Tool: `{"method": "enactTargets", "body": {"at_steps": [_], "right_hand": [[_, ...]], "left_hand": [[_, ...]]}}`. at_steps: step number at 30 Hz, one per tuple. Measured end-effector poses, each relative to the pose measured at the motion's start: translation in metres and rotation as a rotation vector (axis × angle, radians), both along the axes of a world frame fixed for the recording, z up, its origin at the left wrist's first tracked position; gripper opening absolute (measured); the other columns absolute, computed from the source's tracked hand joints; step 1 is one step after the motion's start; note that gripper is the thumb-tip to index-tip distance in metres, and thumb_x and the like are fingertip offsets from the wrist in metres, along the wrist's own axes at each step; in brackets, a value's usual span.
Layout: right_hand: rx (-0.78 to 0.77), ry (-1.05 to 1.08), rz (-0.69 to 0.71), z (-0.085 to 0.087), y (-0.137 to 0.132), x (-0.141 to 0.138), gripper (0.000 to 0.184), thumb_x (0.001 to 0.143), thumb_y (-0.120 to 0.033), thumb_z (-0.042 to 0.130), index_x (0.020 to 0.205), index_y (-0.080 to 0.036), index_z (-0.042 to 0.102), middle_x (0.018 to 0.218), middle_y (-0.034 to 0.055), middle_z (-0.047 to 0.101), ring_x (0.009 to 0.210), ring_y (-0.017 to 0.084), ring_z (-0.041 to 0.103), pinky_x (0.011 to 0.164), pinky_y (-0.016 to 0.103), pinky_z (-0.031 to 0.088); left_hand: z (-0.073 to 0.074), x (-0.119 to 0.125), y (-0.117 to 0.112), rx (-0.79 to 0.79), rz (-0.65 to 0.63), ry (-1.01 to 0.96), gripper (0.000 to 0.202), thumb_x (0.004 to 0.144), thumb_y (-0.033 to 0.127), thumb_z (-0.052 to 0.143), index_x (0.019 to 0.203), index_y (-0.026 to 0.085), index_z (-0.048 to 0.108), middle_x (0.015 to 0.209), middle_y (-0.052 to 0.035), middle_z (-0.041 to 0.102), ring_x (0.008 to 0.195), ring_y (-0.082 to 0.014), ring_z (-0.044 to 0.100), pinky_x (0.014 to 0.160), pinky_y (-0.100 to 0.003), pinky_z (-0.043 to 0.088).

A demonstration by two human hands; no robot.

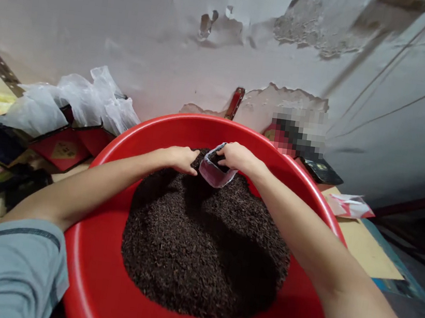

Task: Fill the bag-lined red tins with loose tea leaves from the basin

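Note:
A big red basin (110,281) holds a heap of dark loose tea leaves (204,246). At the far side of the heap my right hand (238,157) grips the rim of a small clear plastic pouch (214,172), tilted into the leaves with some leaves inside. My left hand (181,158) rests beside the pouch on the leaves, fingers curled and pressed against the heap. Both forearms reach across the basin.
A peeling grey wall rises behind the basin. Crumpled clear plastic bags (75,102) and red boxes (65,150) lie at the left. A red-handled tool (235,102) leans on the wall. Packets (349,205) and cardboard (369,247) lie at the right.

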State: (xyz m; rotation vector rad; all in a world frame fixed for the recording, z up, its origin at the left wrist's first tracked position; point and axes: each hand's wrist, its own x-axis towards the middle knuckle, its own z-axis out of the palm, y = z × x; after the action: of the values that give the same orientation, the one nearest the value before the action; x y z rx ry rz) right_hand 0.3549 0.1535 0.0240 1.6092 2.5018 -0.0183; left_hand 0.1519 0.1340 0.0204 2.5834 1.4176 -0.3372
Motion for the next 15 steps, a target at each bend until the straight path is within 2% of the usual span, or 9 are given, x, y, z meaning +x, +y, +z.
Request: {"method": "enactTargets", "body": {"at_steps": [3,6,10,15], "right_hand": [[-0.036,-0.052,-0.007,0.002,0.007,-0.007,0.014,0.084,-0.018,0.073,0.092,-0.022,0.083,0.079,0.0080,0.077,0.077,0.023,0.073,0.070,0.032,0.055],[-0.073,-0.081,-0.029,-0.002,0.010,-0.007,0.014,0.082,-0.017,0.073,0.090,-0.022,0.083,0.072,0.0055,0.075,0.072,0.021,0.072,0.066,0.030,0.053],[-0.049,-0.071,-0.039,-0.009,0.017,-0.002,0.015,0.080,-0.021,0.076,0.092,-0.025,0.083,0.081,0.0038,0.078,0.078,0.021,0.073,0.068,0.030,0.053],[-0.054,-0.086,-0.043,-0.015,0.024,0.002,0.016,0.079,-0.022,0.076,0.092,-0.028,0.084,0.083,0.0024,0.078,0.078,0.020,0.071,0.069,0.029,0.053]], "left_hand": [[0.012,-0.012,0.005,-0.056,0.020,0.065,0.063,0.087,0.051,0.067,0.142,0.019,0.065,0.133,-0.0163,0.073,0.119,-0.0328,0.070,0.099,-0.042,0.055],[0.021,-0.020,0.007,-0.070,0.024,0.107,0.058,0.090,0.052,0.065,0.137,0.018,0.070,0.131,-0.0162,0.074,0.119,-0.0326,0.070,0.100,-0.042,0.054],[0.026,-0.018,0.004,-0.072,0.015,0.132,0.056,0.092,0.049,0.065,0.135,0.014,0.071,0.128,-0.0179,0.075,0.115,-0.0321,0.071,0.095,-0.039,0.054],[0.026,-0.016,0.003,-0.060,-0.008,0.090,0.056,0.090,0.049,0.067,0.136,0.018,0.071,0.130,-0.0164,0.074,0.117,-0.0332,0.069,0.097,-0.042,0.053]]}}
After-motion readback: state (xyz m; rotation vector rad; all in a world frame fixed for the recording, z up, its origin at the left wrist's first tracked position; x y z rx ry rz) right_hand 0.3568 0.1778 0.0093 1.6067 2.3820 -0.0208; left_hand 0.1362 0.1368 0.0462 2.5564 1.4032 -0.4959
